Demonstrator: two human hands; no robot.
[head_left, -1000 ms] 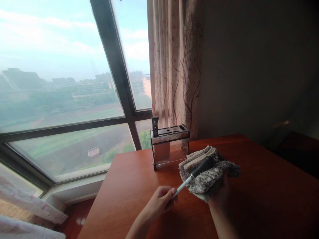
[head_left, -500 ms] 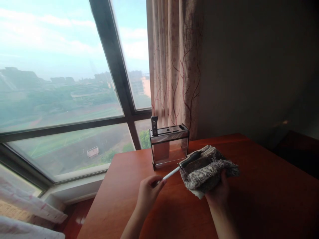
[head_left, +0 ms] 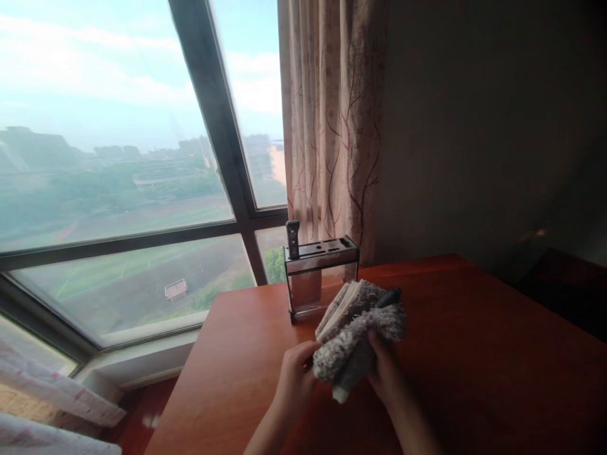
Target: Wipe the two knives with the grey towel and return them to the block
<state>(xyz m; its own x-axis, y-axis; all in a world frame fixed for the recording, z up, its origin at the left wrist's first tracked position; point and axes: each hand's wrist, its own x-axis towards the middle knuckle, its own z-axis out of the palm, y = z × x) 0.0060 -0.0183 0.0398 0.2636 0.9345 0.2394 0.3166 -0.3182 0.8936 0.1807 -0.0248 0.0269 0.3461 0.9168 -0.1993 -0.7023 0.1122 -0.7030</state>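
A shaggy grey cloth [head_left: 353, 335] is wrapped around a honing steel, with only the end of its black handle [head_left: 389, 297] showing at the upper right. My right hand [head_left: 382, 366] grips the cloth from below and the right side. At the cloth's left end, my left hand [head_left: 298, 370] is closed with its fingertips against the fabric, where the tip of the steel lies; the rod itself is hidden. Just beyond the cloth stands a clear-sided knife block [head_left: 322, 253] with a dark top. One knife handle [head_left: 293, 240] sticks up from its left slot.
Everything is over a reddish-brown wooden table [head_left: 237, 354]. A tall window [head_left: 142, 158] rises to the left, and a patterned curtain [head_left: 332, 126] hangs behind the block. The table's left edge drops toward the window sill [head_left: 152, 360].
The cloth has slid left and down along the steel toward my left hand, covering the pale rod. More of the handle is hidden now. The knife block has stayed put.
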